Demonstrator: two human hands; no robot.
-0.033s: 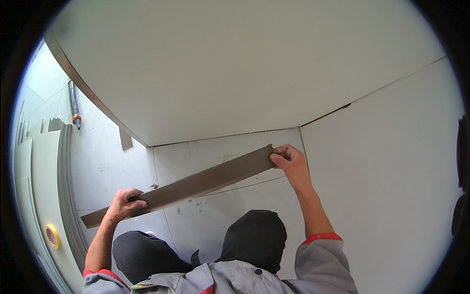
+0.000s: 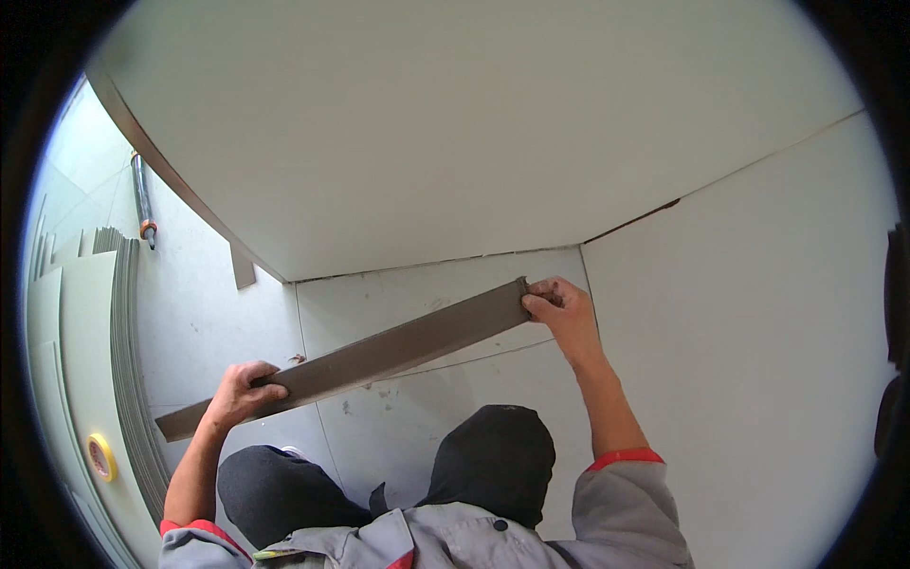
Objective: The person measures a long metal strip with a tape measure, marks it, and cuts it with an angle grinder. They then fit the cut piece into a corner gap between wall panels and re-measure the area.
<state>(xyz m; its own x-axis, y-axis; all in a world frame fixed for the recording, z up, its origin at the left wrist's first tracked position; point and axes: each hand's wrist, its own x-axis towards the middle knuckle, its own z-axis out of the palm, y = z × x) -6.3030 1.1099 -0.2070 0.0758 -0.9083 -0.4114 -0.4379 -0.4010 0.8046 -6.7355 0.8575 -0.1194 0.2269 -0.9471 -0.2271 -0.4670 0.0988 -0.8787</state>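
Observation:
A long, narrow brown trim strip (image 2: 398,346) spans the space above my knees, its right end raised higher in the picture than its left. Toward its left part, my left hand (image 2: 248,391) grips it, thumb on the near face and fingers over the top edge. The strip's left end sticks out past that wrist. My right hand (image 2: 561,305) pinches the strip's ragged right end between thumb and fingers. Below the strip lies a tiled floor (image 2: 374,455) with small dark smudges and crumbs on it.
A large pale wall panel (image 2: 474,133) rises ahead, and another pale wall (image 2: 749,360) stands at the right, with a dark gap where they meet. Stacked boards (image 2: 90,351) line the left, a yellow tape roll (image 2: 101,458) on them. A sealant gun (image 2: 144,204) lies beyond.

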